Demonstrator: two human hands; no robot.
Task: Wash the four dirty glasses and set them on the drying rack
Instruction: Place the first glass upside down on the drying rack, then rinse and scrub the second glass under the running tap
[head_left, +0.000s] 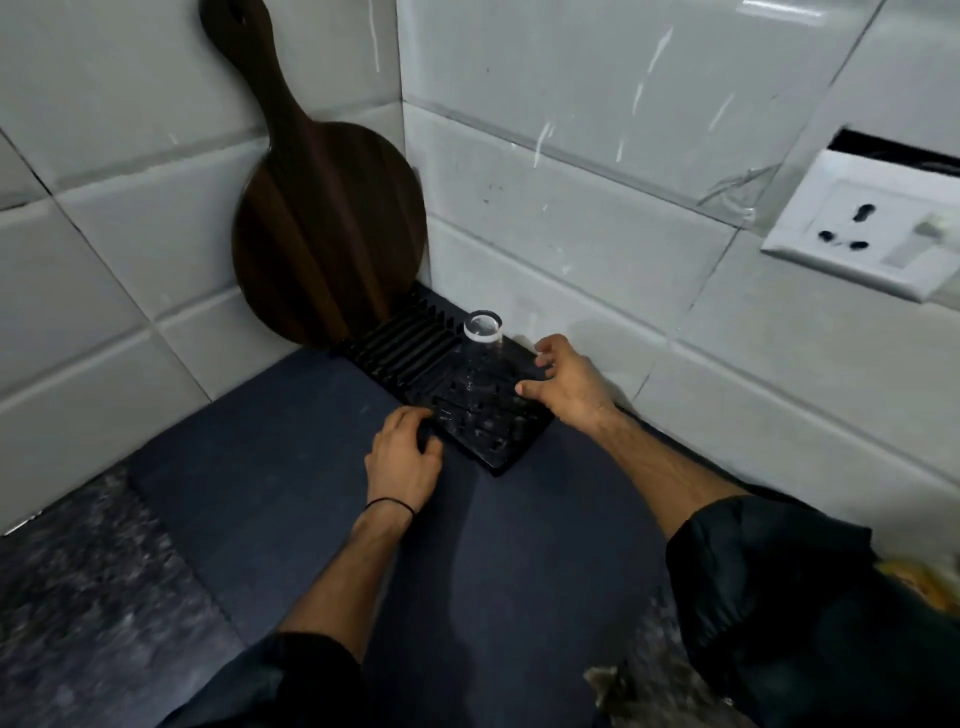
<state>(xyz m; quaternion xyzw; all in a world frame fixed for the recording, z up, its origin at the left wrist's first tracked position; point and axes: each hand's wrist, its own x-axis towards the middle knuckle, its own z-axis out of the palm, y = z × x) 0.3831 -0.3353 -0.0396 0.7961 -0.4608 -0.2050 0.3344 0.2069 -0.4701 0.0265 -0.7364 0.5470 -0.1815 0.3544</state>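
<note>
A clear glass (482, 358) stands upside down on the black drying rack (511, 441) in the tiled corner. My right hand (566, 382) hovers just right of the glass with fingers spread, not touching it. My left hand (405, 454) rests with curled fingers against the rack's near left edge. No other glasses are in view.
A dark round wooden cutting board (322, 223) leans against the wall behind the rack. A dark blue mat (311, 493) covers the speckled counter (78, 597). A white wall socket (867, 234) sits at the right. Something yellow (919, 582) peeks out at the right edge.
</note>
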